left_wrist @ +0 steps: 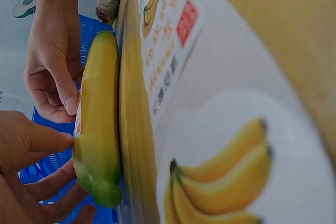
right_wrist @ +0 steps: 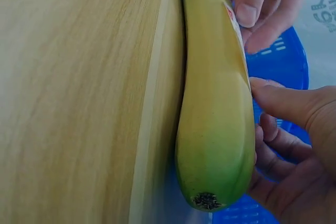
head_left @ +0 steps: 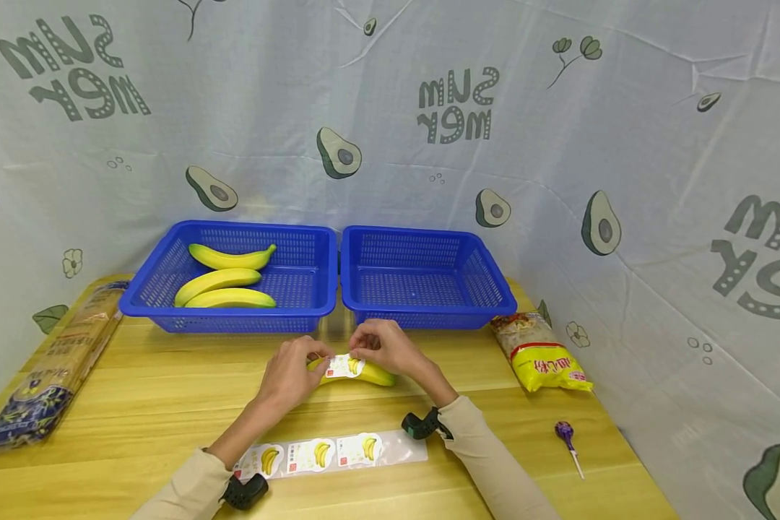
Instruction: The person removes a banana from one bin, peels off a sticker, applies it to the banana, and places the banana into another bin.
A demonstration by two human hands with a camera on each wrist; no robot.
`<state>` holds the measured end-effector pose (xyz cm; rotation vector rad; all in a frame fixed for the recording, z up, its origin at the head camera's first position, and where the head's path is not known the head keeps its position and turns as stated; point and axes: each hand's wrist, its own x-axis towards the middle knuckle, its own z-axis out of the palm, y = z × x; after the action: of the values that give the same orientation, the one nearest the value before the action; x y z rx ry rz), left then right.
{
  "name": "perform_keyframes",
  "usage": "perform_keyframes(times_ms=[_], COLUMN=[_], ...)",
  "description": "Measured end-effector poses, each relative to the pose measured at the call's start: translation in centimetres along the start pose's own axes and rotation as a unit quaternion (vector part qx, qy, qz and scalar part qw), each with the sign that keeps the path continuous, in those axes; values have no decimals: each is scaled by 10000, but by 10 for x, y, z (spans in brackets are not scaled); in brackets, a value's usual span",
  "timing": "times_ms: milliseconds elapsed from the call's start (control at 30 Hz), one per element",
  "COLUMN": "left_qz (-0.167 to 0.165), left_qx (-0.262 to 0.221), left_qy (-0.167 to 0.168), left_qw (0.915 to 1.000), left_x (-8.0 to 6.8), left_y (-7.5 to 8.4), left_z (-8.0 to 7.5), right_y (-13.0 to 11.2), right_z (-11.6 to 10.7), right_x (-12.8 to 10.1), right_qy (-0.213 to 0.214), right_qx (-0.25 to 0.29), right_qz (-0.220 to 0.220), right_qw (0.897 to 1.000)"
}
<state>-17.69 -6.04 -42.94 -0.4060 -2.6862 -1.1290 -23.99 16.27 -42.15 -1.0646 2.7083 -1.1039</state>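
A yellow banana (head_left: 378, 375) with green ends lies on the table in front of the baskets. Across its top is a white sticker (head_left: 343, 366) printed with bananas. My left hand (head_left: 294, 372) pinches the sticker's left end, its other fingers lying behind the banana in the left wrist view. At the opposite end my right hand (head_left: 388, 348) holds the sticker between thumb and curled fingers. The right wrist view shows both thumbs close to the label along the banana (right_wrist: 218, 93). How much of the sticker touches the peel cannot be told.
Nearer me lies a strip of banana stickers (head_left: 312, 456). Three bananas sit in the left blue basket (head_left: 247, 321); beside it stands another blue basket (head_left: 429, 318). A long packet (head_left: 61, 361) lies left; a yellow bag (head_left: 546, 357) and a lollipop (head_left: 565, 432) lie right.
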Motion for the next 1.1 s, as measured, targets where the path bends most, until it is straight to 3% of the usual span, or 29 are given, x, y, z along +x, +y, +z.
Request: perform_keyframes(times_ms=[267,867,1100], left_qz=[160,-10,95], left_qx=[103,112,135], left_qy=[54,-52,-49], left_qw=[9998,9999,9999], left_x=[-1,-1,0], left_y=[0,-1,-2], left_z=[2,5,6], right_y=[0,-1,-2], right_z=[-3,-2,-1], right_x=[-3,-3,-2], right_qy=[-318,-608,-694], right_qx=[79,-137,-306], right_qz=[-485,-389,-372], right_qw=[9983,9973,9964])
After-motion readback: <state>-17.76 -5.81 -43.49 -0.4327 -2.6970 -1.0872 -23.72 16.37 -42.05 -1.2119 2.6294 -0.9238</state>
